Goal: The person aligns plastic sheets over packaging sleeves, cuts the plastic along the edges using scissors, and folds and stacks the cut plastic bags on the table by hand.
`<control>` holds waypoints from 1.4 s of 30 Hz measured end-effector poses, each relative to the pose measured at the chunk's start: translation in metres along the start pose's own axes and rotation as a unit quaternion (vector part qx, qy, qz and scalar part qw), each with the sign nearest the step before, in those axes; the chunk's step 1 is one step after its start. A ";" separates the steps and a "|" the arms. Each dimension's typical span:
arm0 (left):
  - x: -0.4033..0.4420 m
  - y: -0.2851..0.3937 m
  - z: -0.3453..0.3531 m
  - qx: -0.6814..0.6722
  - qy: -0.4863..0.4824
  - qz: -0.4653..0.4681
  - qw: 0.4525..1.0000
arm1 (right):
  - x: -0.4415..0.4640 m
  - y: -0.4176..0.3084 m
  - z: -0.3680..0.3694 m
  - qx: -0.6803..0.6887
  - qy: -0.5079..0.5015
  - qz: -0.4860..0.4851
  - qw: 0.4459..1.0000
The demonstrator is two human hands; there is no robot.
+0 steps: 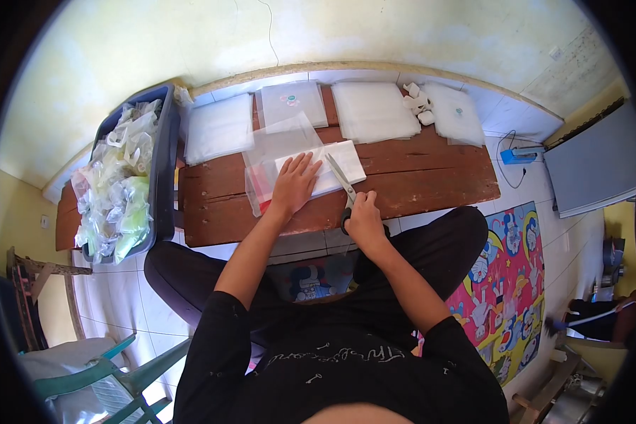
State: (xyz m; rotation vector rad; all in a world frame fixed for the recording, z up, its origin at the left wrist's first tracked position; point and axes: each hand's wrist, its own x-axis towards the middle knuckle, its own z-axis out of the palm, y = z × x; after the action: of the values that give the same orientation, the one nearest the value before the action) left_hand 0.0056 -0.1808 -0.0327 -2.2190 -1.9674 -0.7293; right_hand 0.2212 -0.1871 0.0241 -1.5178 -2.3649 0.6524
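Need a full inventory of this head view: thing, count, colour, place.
bench: 1, brown, centre
white pack: 1, white, mid-bench
loose plastic: count unclear, translucent with red part, beside white pack
scissors: 1, silver and black, blades over white pack
plastic stacks: 4, translucent, bench's back edge
crumpled pieces: several, white, between two rightmost stacks
bin: 1, dark blue, left
plastic scraps: many, clear, some green, in bin
blue box: 1, blue, floor right
grey panel: 1, grey, far right
patterned mat: at least 1, multicoloured, floor right
chair: 1, green, bottom left
wall: pale yellow, back
left hand: 1, bare, on white pack
right hand: 1, bare, holding scissors
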 end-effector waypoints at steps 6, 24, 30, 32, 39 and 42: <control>0.007 0.012 0.001 -0.004 0.074 0.058 0.996 | 0.001 -0.003 0.002 0.001 0.004 -0.007 1.000; 0.012 0.006 0.013 -0.035 0.056 0.099 0.993 | 0.013 -0.008 0.005 -0.017 -0.003 0.020 1.000; 0.011 0.006 0.014 -0.041 0.042 0.093 0.994 | 0.014 -0.006 -0.001 -0.037 -0.028 0.028 0.999; 0.011 0.005 0.015 -0.037 0.057 0.104 0.992 | 0.014 -0.007 -0.004 -0.035 -0.033 0.032 0.998; 0.010 0.004 0.015 -0.047 0.067 0.117 0.990 | 0.021 -0.012 -0.004 -0.048 -0.030 0.024 0.998; 0.008 0.004 0.015 -0.049 0.061 0.109 0.991 | 0.024 -0.011 -0.001 -0.051 -0.023 0.011 0.998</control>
State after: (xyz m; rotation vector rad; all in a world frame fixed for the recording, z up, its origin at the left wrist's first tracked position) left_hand 0.0142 -0.1682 -0.0415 -2.3341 -1.6354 -0.9230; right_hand 0.2029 -0.1690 0.0300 -1.5888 -2.4540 0.5848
